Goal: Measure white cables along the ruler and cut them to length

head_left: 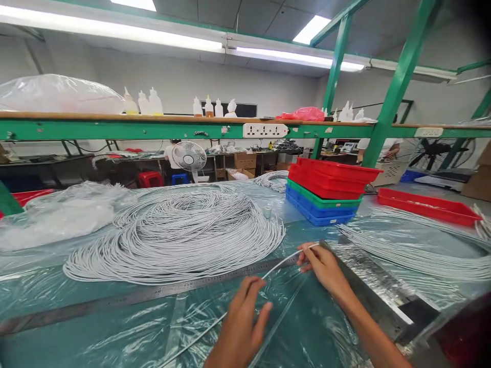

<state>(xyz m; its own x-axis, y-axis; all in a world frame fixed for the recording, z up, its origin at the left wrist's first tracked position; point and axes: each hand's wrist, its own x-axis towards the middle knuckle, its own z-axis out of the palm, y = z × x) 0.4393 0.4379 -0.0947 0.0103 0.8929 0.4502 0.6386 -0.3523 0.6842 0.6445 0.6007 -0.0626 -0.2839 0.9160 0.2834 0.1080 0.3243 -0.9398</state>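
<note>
A thin white cable (282, 261) runs up from the bottom edge, past my left hand to my right hand. My right hand (320, 263) is closed, pinching the cable near its upper end with thumb and fingertips. My left hand (241, 319) has its fingers curled over the cable lower down, while the thumb stands apart; the grip itself is partly hidden. Behind both hands lies a long steel ruler (153, 292). A large coiled heap of the same white cables (184, 235) lies beyond the ruler. Near my right forearm is a shiny metal plate or channel (370, 276).
Stacked red, green and blue trays (326, 194) stand behind my right hand. A bundle of cut cables (414, 255) and a red tray (425, 204) lie at right. Plastic bags (61, 214) are at left. A green shelf beam (172, 129) with a power strip (265, 131) crosses above.
</note>
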